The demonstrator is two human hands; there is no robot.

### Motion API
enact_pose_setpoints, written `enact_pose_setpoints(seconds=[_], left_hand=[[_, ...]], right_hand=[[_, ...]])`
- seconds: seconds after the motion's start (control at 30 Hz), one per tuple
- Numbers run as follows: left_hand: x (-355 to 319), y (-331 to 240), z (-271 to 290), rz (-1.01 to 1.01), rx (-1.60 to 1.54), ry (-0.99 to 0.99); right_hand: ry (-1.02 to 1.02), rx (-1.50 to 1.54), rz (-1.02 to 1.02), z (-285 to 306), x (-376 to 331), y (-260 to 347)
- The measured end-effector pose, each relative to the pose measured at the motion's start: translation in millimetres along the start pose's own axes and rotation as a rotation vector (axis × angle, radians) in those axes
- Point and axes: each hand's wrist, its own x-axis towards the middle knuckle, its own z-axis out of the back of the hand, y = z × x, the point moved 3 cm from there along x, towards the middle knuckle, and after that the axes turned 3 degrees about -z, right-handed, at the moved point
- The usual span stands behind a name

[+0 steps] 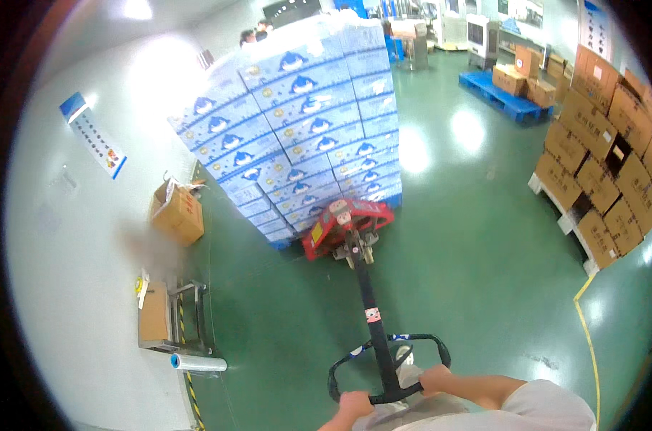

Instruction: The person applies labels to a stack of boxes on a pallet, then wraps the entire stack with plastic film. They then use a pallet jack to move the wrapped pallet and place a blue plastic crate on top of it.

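Gripping one pallet jack handle: left hand, right hand both clenched; one wrapped carton stack.

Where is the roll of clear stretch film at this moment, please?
In the head view, the roll of stretch film lies on the green floor at lower left, by the white wall, just below a small metal cart.
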Motion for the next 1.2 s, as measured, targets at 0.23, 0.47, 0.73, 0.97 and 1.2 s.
enact_pose_setpoints(seconds=[0.23,0.47,0.73,0.97,1.2], left_hand=[[-58,-6,108,0.14,0.061,-0.196],[-55,-1,84,0.147,0.117,-0.277],[-103,-19,69,0.126,0.075,-0.295],[-114,2,53,0.09,0.083,-0.321],[-162,28,47,0.059,0.098,-0.284]], right_hand=[[-0.308,-0.089,-0.078,96,-51,17],[-0.336,-0.166,-0.069,81,-63,28],[-0.386,-0.13,-0.088,51,-81,46],[-0.345,-0.101,-0.137,42,-98,74],[-0.361,-0.051,-0.177,26,-107,125]])
